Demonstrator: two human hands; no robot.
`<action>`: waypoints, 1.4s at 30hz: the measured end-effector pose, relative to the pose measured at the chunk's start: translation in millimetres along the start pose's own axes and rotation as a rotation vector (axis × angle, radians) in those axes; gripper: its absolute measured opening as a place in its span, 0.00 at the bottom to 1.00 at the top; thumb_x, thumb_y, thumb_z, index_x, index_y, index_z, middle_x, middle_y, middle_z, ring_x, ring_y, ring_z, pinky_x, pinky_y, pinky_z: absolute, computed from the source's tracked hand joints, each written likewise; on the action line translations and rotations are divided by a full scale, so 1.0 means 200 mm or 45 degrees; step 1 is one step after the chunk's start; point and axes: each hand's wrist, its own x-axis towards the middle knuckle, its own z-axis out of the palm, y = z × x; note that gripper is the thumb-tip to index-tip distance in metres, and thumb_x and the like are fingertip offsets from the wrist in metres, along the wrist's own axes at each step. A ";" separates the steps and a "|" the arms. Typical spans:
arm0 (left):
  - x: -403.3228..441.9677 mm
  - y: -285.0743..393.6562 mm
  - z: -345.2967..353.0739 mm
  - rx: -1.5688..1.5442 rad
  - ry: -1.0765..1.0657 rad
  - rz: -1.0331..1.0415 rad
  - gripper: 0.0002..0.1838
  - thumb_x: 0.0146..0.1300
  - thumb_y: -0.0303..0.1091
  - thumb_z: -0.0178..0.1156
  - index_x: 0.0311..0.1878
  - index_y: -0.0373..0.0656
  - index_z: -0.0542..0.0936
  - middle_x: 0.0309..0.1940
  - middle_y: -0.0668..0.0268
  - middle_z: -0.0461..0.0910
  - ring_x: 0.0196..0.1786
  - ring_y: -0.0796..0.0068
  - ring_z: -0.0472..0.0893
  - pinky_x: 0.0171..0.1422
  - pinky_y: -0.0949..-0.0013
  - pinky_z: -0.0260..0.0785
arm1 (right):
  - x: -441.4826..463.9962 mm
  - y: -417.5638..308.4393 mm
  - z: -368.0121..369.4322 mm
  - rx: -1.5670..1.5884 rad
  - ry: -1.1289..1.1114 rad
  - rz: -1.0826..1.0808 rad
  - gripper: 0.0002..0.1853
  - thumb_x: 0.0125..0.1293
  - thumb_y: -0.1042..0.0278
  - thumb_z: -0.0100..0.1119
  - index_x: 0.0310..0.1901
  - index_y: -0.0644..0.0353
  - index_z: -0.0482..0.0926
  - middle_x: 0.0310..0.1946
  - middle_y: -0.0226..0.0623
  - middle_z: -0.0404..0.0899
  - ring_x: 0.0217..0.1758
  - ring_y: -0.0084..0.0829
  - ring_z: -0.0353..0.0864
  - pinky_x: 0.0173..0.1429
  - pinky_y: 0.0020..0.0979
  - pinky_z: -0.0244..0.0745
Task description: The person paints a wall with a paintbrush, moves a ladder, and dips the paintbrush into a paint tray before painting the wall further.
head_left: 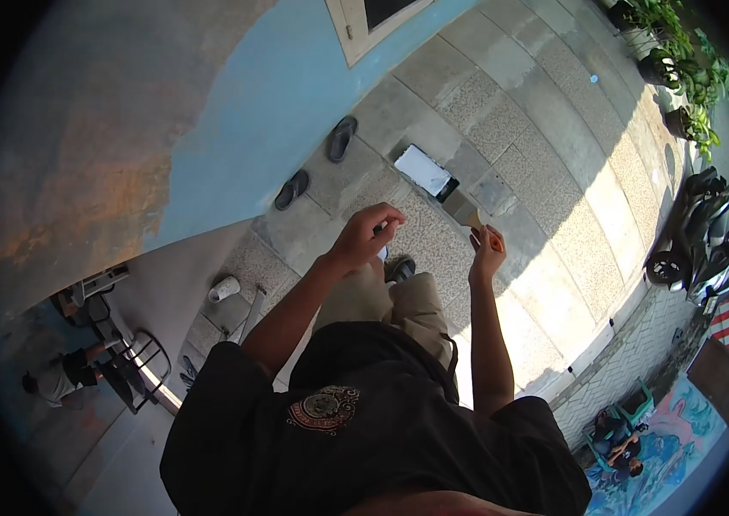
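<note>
My right hand (489, 245) is closed round the orange handle of what looks like a putty knife. The knife's broad, greyish blade (460, 207) points up and left, its end by a shallow dark tray (448, 188) filled with something white. I cannot tell whether blade and tray touch. My left hand (366, 238) is held in front of my body with its fingers curled. Something small and dark shows between thumb and fingers, too small to name. A whitish thing (383, 253) lies just below that hand, partly hidden.
Two dark sandals (342, 139) lie by the part-blue wall (248, 112). A white roll-shaped thing (224, 289) is at left on the paving (433, 95). Potted plants (683, 77) and a motorbike (695, 232) line the right. Another person (64, 378) is at far left, and someone (618, 447) sits lower right.
</note>
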 end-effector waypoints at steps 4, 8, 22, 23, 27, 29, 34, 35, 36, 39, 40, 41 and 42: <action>0.25 -0.34 0.16 0.042 0.236 -0.048 0.07 0.74 0.24 0.56 0.50 0.38 0.81 0.44 0.61 0.86 0.48 0.70 0.85 0.54 0.65 0.76 | 0.28 0.29 -0.03 -0.018 0.173 0.058 0.13 0.73 0.69 0.66 0.53 0.69 0.81 0.44 0.46 0.86 0.48 0.37 0.90 0.53 0.34 0.88; 0.34 -0.81 0.45 0.019 0.341 -0.201 0.08 0.73 0.22 0.56 0.50 0.38 0.81 0.46 0.60 0.86 0.48 0.69 0.85 0.54 0.67 0.76 | 0.66 0.67 -0.04 -0.125 0.268 0.064 0.13 0.73 0.68 0.67 0.51 0.68 0.83 0.45 0.46 0.87 0.47 0.38 0.91 0.52 0.35 0.88; 0.22 -1.91 1.50 -0.057 0.135 -0.445 0.09 0.67 0.18 0.58 0.48 0.38 0.81 0.42 0.60 0.84 0.45 0.65 0.86 0.48 0.67 0.76 | 1.90 2.06 -0.02 -0.453 0.200 0.028 0.08 0.66 0.71 0.71 0.40 0.68 0.88 0.35 0.45 0.88 0.39 0.35 0.91 0.46 0.35 0.87; 0.23 -1.95 1.51 -0.044 0.067 -0.421 0.09 0.66 0.18 0.58 0.48 0.38 0.81 0.42 0.60 0.84 0.44 0.65 0.85 0.48 0.66 0.76 | 1.91 2.06 0.01 -0.169 0.223 0.106 0.08 0.66 0.73 0.70 0.40 0.71 0.87 0.37 0.47 0.87 0.40 0.37 0.90 0.46 0.35 0.89; 0.24 -2.06 1.52 -0.032 0.035 -0.441 0.09 0.65 0.18 0.59 0.47 0.38 0.81 0.38 0.58 0.83 0.41 0.65 0.85 0.45 0.66 0.75 | 1.98 2.19 0.04 -0.067 0.147 0.022 0.11 0.68 0.73 0.69 0.44 0.74 0.83 0.40 0.48 0.86 0.40 0.39 0.91 0.46 0.36 0.91; 0.23 -2.09 1.52 -0.022 0.087 -0.477 0.09 0.65 0.18 0.59 0.47 0.38 0.81 0.38 0.58 0.83 0.40 0.65 0.85 0.45 0.65 0.75 | 2.04 2.27 0.02 -0.058 0.168 0.039 0.10 0.68 0.74 0.69 0.44 0.74 0.83 0.40 0.48 0.86 0.40 0.39 0.91 0.46 0.37 0.92; 0.25 -2.08 1.52 -0.045 0.001 -0.523 0.09 0.66 0.19 0.60 0.48 0.38 0.81 0.38 0.58 0.84 0.41 0.64 0.85 0.47 0.64 0.76 | 2.08 2.30 -0.01 0.005 0.263 0.166 0.09 0.69 0.74 0.68 0.44 0.74 0.83 0.43 0.51 0.86 0.42 0.44 0.92 0.48 0.39 0.93; 0.26 -2.07 1.52 -0.004 -0.005 -0.485 0.08 0.66 0.21 0.60 0.48 0.38 0.81 0.38 0.58 0.84 0.41 0.63 0.85 0.46 0.64 0.76 | 2.07 2.30 -0.01 0.062 0.229 0.116 0.08 0.67 0.74 0.70 0.38 0.72 0.85 0.39 0.48 0.86 0.38 0.38 0.90 0.46 0.39 0.93; 0.27 -2.07 1.52 -0.001 -0.005 -0.485 0.08 0.66 0.21 0.60 0.48 0.38 0.81 0.38 0.58 0.84 0.41 0.63 0.85 0.46 0.64 0.76 | 2.06 2.31 -0.01 0.065 0.228 0.117 0.08 0.67 0.74 0.70 0.38 0.72 0.85 0.39 0.48 0.86 0.38 0.38 0.90 0.46 0.39 0.93; 0.28 -2.08 1.52 -0.012 -0.006 -0.491 0.08 0.66 0.22 0.61 0.48 0.38 0.81 0.38 0.58 0.84 0.41 0.63 0.85 0.46 0.63 0.76 | 2.05 2.33 -0.02 0.020 0.158 0.058 0.08 0.67 0.73 0.70 0.40 0.72 0.85 0.39 0.49 0.86 0.38 0.36 0.90 0.45 0.38 0.93; 0.29 -2.08 1.52 0.004 -0.012 -0.509 0.08 0.66 0.22 0.61 0.48 0.38 0.81 0.38 0.58 0.84 0.41 0.63 0.85 0.46 0.63 0.76 | 2.04 2.32 -0.02 -0.053 0.192 0.046 0.09 0.67 0.73 0.70 0.40 0.72 0.86 0.39 0.48 0.86 0.38 0.36 0.90 0.44 0.36 0.92; 0.29 -2.08 1.52 0.019 -0.020 -0.527 0.09 0.66 0.22 0.61 0.48 0.39 0.81 0.38 0.58 0.84 0.41 0.64 0.85 0.46 0.63 0.76 | 2.03 2.32 -0.02 -0.126 0.227 0.033 0.09 0.67 0.73 0.70 0.41 0.72 0.86 0.38 0.47 0.86 0.38 0.35 0.90 0.43 0.35 0.92; 0.29 -2.09 1.52 0.021 -0.021 -0.527 0.09 0.66 0.22 0.61 0.48 0.39 0.81 0.38 0.58 0.84 0.41 0.64 0.85 0.46 0.63 0.76 | 2.03 2.31 -0.02 -0.125 0.227 0.034 0.09 0.67 0.73 0.70 0.41 0.72 0.86 0.38 0.47 0.86 0.38 0.35 0.90 0.43 0.35 0.92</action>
